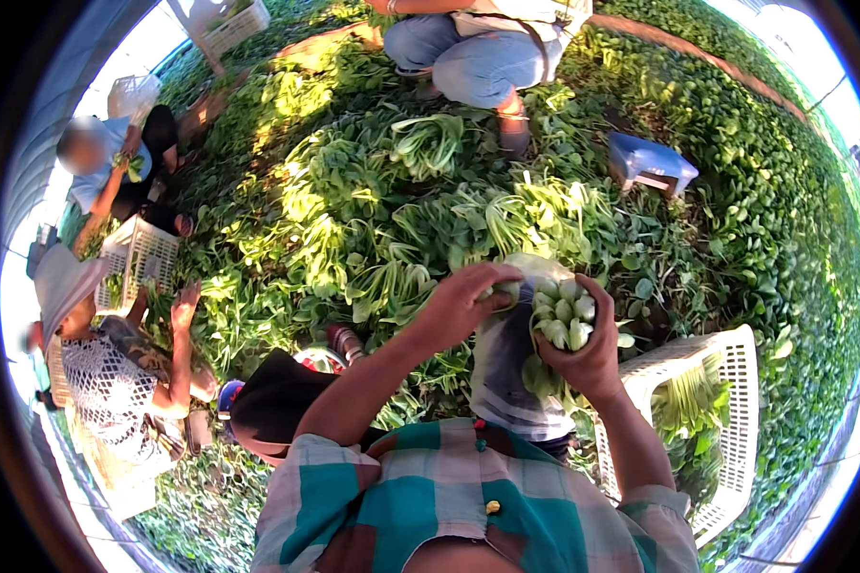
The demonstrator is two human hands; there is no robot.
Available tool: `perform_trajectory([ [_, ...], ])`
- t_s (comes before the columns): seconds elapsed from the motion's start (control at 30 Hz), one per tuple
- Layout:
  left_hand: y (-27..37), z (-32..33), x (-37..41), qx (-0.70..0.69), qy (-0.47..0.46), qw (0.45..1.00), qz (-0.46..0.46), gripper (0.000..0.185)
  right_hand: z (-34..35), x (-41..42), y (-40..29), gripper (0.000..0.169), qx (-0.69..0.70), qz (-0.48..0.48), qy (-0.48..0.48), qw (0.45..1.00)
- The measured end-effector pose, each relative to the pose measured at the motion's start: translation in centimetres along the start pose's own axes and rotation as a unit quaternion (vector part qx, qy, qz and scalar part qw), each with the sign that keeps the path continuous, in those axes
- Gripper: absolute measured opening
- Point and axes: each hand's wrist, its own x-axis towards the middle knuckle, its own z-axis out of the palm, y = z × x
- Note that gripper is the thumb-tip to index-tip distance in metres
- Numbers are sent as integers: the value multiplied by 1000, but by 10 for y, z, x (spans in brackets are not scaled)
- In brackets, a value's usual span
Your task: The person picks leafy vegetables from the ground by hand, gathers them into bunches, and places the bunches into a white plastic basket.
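My right hand [588,351] is wrapped around a bunch of leafy greens [565,315], probably bok choy. Their pale stem ends face up and the leaves hang below. Just to the left, my left hand [466,297] has its fingers curled around a smaller piece of greens [503,292], partly hidden by the fingers. A clear plastic sheet or bag [541,265] shows behind the bunch, and translucent plastic [498,365] seems to lie over my leg. Cut greens [509,222] are heaped on the ground beyond my hands.
A cream plastic crate [742,430] holding greens stands at my right. Beyond it sits a blue plastic stool [652,161]. One person [487,64] crouches ahead; two others [115,372] work at left beside another crate [140,254]. Growing plants [781,200] cover the right.
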Motion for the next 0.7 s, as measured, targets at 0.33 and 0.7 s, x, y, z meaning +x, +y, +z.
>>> perform_trajectory([
  [0.33,54,21,11,16,28,993,114,42,-12,-10,-11,80,94,41,71,992],
  [0.7,106,75,32,-573,41,818,5,36,-95,22,-59,78,-64,-33,12,997],
])
